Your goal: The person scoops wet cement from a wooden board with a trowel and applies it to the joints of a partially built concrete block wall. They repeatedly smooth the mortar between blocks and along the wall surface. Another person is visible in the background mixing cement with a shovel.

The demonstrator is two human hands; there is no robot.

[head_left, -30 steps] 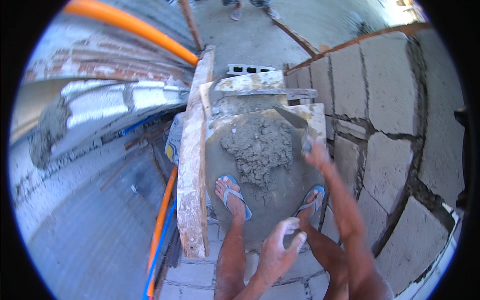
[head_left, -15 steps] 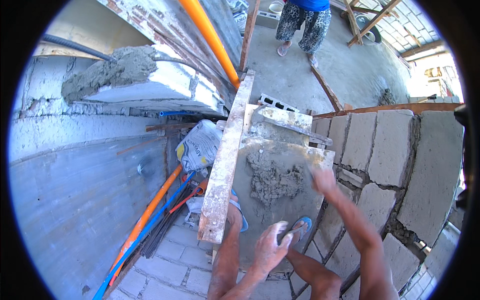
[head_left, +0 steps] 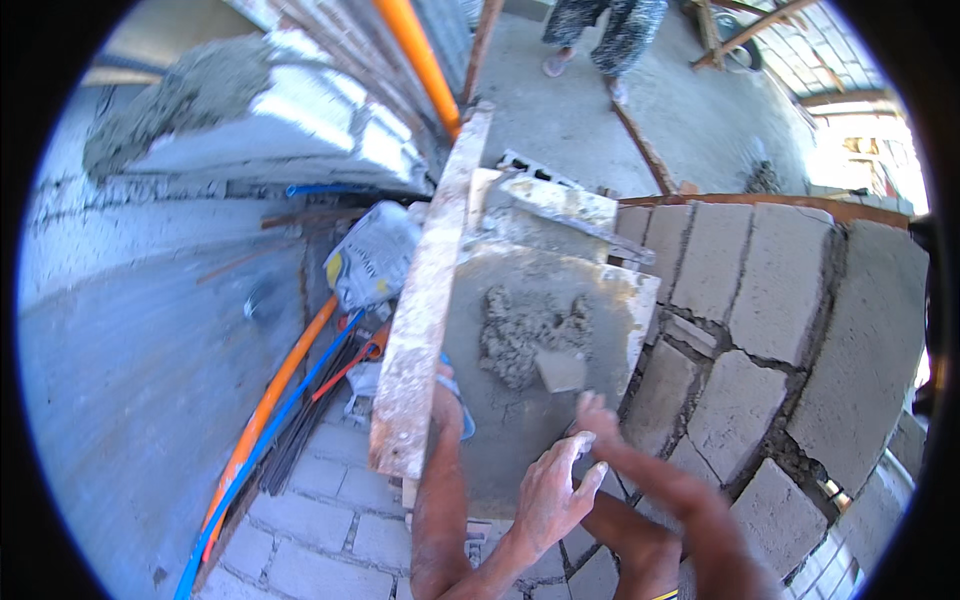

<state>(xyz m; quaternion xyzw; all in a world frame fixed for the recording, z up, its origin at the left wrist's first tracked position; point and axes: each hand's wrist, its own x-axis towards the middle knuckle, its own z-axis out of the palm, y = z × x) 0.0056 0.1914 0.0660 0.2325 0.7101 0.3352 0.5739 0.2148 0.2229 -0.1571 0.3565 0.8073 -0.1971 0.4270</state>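
Note:
My right hand [head_left: 596,424] is closed round the handle of a trowel [head_left: 560,368], whose blade lies at the lower part of a heap of grey mortar [head_left: 510,325] on a stained board [head_left: 634,296]. My left hand [head_left: 560,495] is nearer me, just below the right one, with fingers curved but apart and nothing visible in them. The handle is mostly hidden. A long whitish plank [head_left: 405,410] runs along the board's left side, over my left leg.
Block walling [head_left: 775,280] rises on the right. On the left are a sack [head_left: 370,255], orange pipes [head_left: 270,400] and a blue pipe [head_left: 240,475]. Beyond the board stands another person in patterned trousers [head_left: 625,40], near a wooden stick [head_left: 645,150] on the floor.
My right hand has swung the trowel down and left onto the mortar. The view has shifted, bringing more of the other person into it. My left hand stays curved in the lower middle.

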